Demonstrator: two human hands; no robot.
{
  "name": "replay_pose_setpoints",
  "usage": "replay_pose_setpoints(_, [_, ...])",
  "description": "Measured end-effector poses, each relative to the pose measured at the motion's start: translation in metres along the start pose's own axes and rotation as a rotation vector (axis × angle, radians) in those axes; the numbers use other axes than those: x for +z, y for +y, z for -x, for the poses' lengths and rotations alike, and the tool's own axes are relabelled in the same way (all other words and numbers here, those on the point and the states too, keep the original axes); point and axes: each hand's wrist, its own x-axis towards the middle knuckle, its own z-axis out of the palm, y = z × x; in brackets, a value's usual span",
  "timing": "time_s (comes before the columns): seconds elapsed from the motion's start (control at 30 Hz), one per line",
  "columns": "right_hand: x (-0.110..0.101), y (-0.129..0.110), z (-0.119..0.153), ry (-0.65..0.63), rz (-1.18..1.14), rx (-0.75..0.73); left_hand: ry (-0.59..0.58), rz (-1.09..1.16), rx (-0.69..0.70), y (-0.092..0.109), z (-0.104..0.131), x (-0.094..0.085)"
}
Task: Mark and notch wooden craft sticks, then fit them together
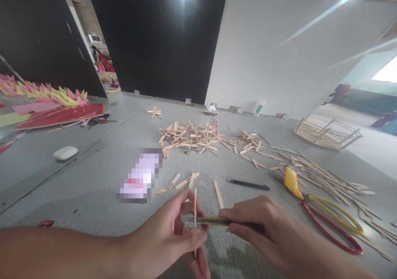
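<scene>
Grey bench (93,188), pale tan sticks (218,194); black panel (161,43) and light grey board (279,55) along its far edge. Toward its left edge, I see pink-and-yellow paper spikes (58,96).

The single view comes from a camera worn on the person's head, looking forward and down over the tabletop (102,163). The left hand (182,233) and right hand (260,225) are close at the bottom center, while the upright black panel (158,43) and white panel (279,55) stand farther off, across the upper part.
</scene>
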Motion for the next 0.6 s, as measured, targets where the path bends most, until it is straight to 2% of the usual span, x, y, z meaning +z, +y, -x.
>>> replay_pose_setpoints(0.07, [0.000, -0.002, 0.002, -0.007, -0.001, 0.011, 0.036, -0.037, -0.006, -0.002, 0.002, 0.002])
replay_pose_setpoints(0.23, [-0.013, -0.001, 0.004, -0.098, -0.063, 0.073, 0.056, -0.153, -0.125, -0.002, 0.009, 0.004])
replay_pose_setpoints(0.4, [-0.024, 0.007, 0.000, -0.242, -0.090, 0.100, -0.051, -0.159, -0.177, 0.009, 0.007, 0.004])
replay_pose_setpoints(0.5, [-0.024, 0.007, 0.001, -0.245, -0.099, 0.126, -0.098, -0.175, -0.209, 0.013, 0.005, 0.003])
replay_pose_setpoints(0.6, [-0.021, 0.003, 0.004, -0.231, -0.106, 0.183, -0.067, -0.102, -0.154, 0.012, 0.005, 0.002])
